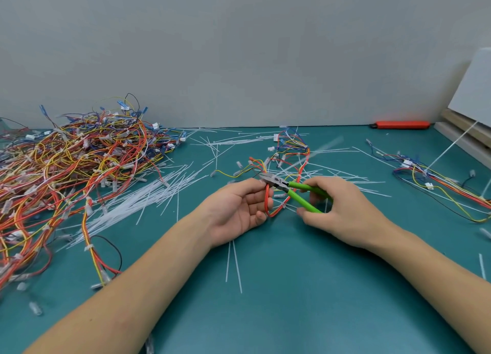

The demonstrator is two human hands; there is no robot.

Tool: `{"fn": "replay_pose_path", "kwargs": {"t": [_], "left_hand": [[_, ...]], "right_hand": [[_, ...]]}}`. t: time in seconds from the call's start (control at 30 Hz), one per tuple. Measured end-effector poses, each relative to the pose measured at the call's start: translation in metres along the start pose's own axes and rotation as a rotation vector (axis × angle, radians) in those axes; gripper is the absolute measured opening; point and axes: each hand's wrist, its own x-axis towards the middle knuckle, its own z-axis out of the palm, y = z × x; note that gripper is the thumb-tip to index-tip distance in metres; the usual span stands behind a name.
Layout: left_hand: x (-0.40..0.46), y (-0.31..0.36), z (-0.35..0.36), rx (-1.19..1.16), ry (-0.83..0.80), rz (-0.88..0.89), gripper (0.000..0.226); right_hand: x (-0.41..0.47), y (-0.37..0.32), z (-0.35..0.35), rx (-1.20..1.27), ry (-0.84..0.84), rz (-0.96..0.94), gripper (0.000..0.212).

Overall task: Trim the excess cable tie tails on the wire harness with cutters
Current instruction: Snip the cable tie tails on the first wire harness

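A wire harness (294,154) of red, orange, yellow and blue wires lies across the middle of the teal table, and its near red loop runs through my left hand (240,210). That hand lies palm up, its fingers curled round the loop. My right hand (336,210) grips the green handles of the cutters (292,189). The steel jaws point left and sit at the wires just above my left fingers. A blurred white cable tie tail (322,148) streaks up and to the right of the jaws.
A big heap of harnesses (69,167) fills the left side. Cut white tie tails (148,194) litter the table's middle. Another harness (435,183) lies at the right. A red utility knife (401,124) rests by the wall, and a white board (473,93) leans at far right.
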Motion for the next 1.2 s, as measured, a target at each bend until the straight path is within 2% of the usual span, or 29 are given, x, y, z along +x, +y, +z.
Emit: {"fn": "replay_pose_path", "kwargs": {"t": [0.03,0.17,0.27,0.4,0.5,0.6,0.73,0.87,1.0,1.13,1.2], "left_hand": [[0.0000,-0.0002,0.0002,0.002,0.001,-0.001,0.016],[0.0001,0.0001,-0.0003,-0.009,-0.002,-0.009,0.011],[0.0007,-0.0008,-0.0006,0.005,0.000,0.000,0.014],[0.0014,-0.0008,-0.0011,-0.015,-0.003,-0.002,0.017],[0.0016,-0.0006,-0.0010,-0.013,0.001,0.001,0.021],[0.0009,-0.0004,-0.0006,-0.017,0.001,0.000,0.016],[0.0010,-0.0009,-0.0008,-0.008,0.001,0.001,0.015],[0.0014,-0.0004,-0.0012,-0.015,-0.006,-0.001,0.014],[0.0023,-0.0011,-0.0018,0.000,-0.007,0.001,0.014],[0.0028,-0.0015,-0.0022,-0.004,-0.005,0.003,0.013],[0.0029,-0.0018,-0.0018,0.004,-0.005,0.007,0.013]], "right_hand": [[-0.0006,-0.0005,0.0004,-0.010,-0.013,0.009,0.033],[-0.0001,0.0000,-0.0003,0.017,0.009,0.024,0.019],[-0.0008,-0.0012,0.0005,-0.014,-0.041,0.028,0.031],[0.0001,-0.0008,0.0009,-0.012,0.011,0.041,0.020],[-0.0012,-0.0027,-0.0004,-0.011,-0.007,0.026,0.024],[0.0004,-0.0019,-0.0020,-0.020,0.015,0.032,0.017],[0.0001,-0.0033,-0.0011,-0.003,-0.011,0.039,0.028],[-0.0003,-0.0006,0.0011,0.006,0.008,0.057,0.018],[-0.0001,-0.0037,0.0010,-0.006,-0.025,0.068,0.032],[0.0005,-0.0017,-0.0005,-0.001,-0.006,0.061,0.019],[-0.0004,-0.0023,-0.0012,-0.007,-0.022,0.049,0.031]]}}
